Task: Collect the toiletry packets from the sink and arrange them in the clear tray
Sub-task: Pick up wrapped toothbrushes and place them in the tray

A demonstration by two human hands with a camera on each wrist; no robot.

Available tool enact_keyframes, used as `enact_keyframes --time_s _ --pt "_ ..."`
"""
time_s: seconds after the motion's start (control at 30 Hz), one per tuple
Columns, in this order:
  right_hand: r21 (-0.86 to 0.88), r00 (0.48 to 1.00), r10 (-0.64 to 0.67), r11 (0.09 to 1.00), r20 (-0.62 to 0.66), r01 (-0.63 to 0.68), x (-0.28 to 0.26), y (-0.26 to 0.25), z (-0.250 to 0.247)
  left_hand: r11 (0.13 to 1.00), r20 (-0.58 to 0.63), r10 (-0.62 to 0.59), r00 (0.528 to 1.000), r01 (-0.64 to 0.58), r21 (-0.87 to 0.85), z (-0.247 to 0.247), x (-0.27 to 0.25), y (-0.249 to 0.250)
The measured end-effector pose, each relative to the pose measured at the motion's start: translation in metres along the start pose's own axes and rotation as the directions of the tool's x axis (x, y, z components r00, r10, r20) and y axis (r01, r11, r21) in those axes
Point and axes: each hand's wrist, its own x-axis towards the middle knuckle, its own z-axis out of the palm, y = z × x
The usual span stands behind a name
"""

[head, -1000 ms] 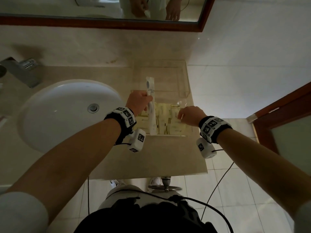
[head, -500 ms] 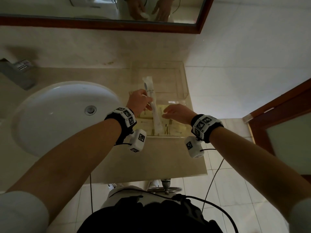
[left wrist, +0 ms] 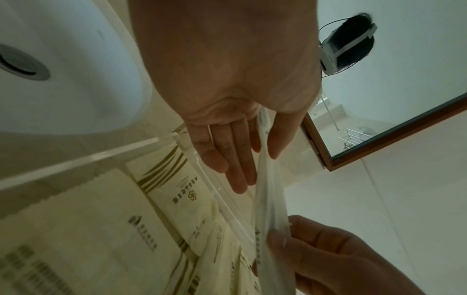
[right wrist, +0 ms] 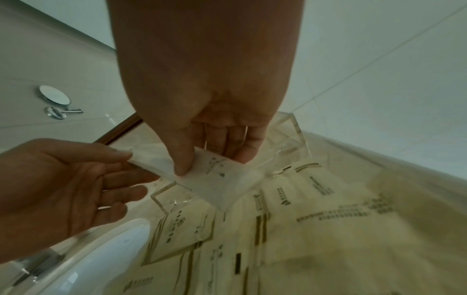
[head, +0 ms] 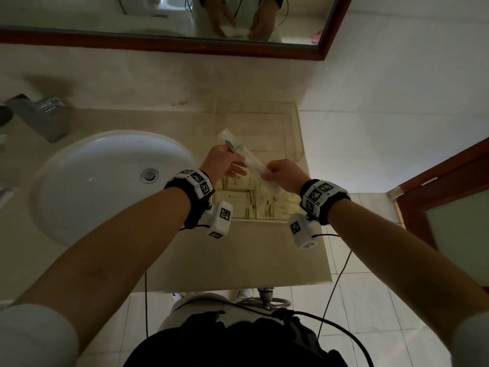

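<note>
A long white toiletry packet [head: 251, 165] hangs slanted above the clear tray [head: 297, 144] on the counter right of the sink [head: 92, 181]. My left hand [head: 225, 161] holds its upper part between thumb and forefinger, the other fingers straight. In the right wrist view my right hand [right wrist: 209, 161] pinches the packet's [right wrist: 217, 179] lower end with thumb against fingers. Several cream packets [head: 246, 200] lie flat in the tray's near compartment, under both hands. The tray's far compartment looks bare. No packet shows in the sink basin.
A metal faucet [head: 39, 115] stands at the back left of the sink. The wood-framed mirror [head: 158, 17] runs along the wall. A brown door [head: 449, 186] is at the right. The counter's front edge [head: 238, 284] lies close below my wrists.
My right hand left the tray's right side, came leftward and took the white packet's lower end. The packet has tipped from near upright to a slant. My left hand stays in place.
</note>
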Motion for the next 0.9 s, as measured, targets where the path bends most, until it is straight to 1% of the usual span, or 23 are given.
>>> enact_keyframes --time_s 0.1,0.2,0.23,0.27,0.3,0.37,0.4,0.47,0.53,0.6,0.73,0.8,0.9 --pt "-0.16 0.999 -0.046 0.986 -0.027 0.042 0.0 0.0 -0.007 1.0 -0.07 0.006 0.998 -0.005 0.022 -0.008 0.003 -0.004" --pt "-0.288 0.998 -0.052 0.957 -0.027 0.042 -0.002 0.005 -0.015 0.998 -0.168 0.013 0.986 -0.003 0.06 -0.014 0.008 -0.007" --pt "-0.322 0.998 -0.052 0.946 -0.032 0.039 -0.002 0.008 -0.017 0.995 -0.183 0.026 0.983 -0.007 0.101 -0.015 0.01 -0.007" --pt "-0.355 0.998 -0.051 0.934 -0.036 0.035 -0.002 0.01 -0.018 0.983 -0.182 0.052 0.982 -0.019 0.18 -0.016 0.011 -0.007" --pt "-0.38 0.998 -0.047 0.924 -0.04 0.028 -0.001 0.013 -0.019 0.955 -0.162 0.09 0.983 -0.038 0.295 -0.016 0.012 -0.008" --pt "-0.401 0.998 -0.027 0.916 -0.051 0.005 0.003 0.018 -0.019 0.838 -0.076 0.148 0.986 -0.085 0.538 -0.013 0.014 -0.009" --pt "-0.408 0.998 -0.02 0.913 -0.06 -0.006 0.005 0.021 -0.018 0.77 -0.041 0.165 0.985 -0.102 0.629 -0.011 0.015 -0.009" --pt "-0.431 0.997 -0.026 0.902 -0.071 -0.007 0.009 0.025 -0.017 0.648 -0.01 0.203 0.979 -0.126 0.751 -0.007 0.015 -0.009" --pt "-0.466 0.996 -0.052 0.885 -0.067 0.015 0.013 0.027 -0.015 0.57 0.009 0.235 0.972 -0.145 0.809 -0.005 0.015 -0.009" --pt "-0.484 0.996 -0.065 0.875 -0.068 0.023 0.016 0.029 -0.013 0.523 0.039 0.241 0.97 -0.164 0.836 -0.004 0.016 -0.01" --pt "-0.451 0.992 -0.054 0.893 -0.115 -0.004 0.019 0.027 -0.008 0.395 0.17 0.232 0.958 -0.252 0.883 -0.004 0.02 -0.012" --pt "-0.44 0.988 -0.052 0.898 -0.143 -0.017 0.021 0.024 -0.005 0.378 0.217 0.196 0.956 -0.277 0.883 -0.002 0.024 -0.014" --pt "-0.414 0.978 -0.043 0.909 -0.203 -0.046 0.023 0.022 -0.001 0.375 0.267 0.109 0.957 -0.289 0.881 0.001 0.029 -0.016"
